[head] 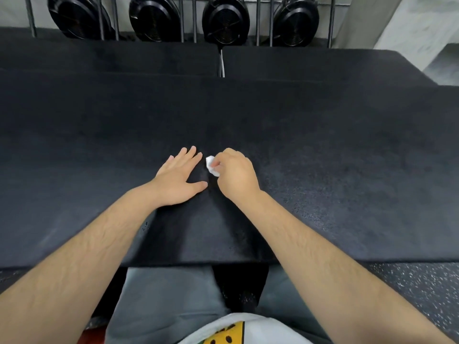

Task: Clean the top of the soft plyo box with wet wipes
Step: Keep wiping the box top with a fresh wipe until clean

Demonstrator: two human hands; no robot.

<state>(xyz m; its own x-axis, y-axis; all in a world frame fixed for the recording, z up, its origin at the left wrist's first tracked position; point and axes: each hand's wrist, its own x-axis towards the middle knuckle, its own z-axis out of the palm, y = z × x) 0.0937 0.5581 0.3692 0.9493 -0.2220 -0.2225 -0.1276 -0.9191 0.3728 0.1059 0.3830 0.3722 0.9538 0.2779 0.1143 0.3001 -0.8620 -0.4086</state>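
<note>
Four black fan housings (224,21) w/ metal rails (182,18) at back, pale wall (397,26) rt, speckled floor (422,289) below.

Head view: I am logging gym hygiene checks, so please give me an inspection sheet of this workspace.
Surface: top of the soft plyo box, black, textured, no debris visible.
Job's things: one small white wet wipe, crumpled, against the box top.
Clutter: nothing seen.
Hands: left hand flat on the box, fingers straight; right hand pinches the wet wipe beside it.
Cables: one pale cord in the gap between two black pads behind the box.
Surroundings: four black fan housings behind metal bars; speckled floor.
</note>
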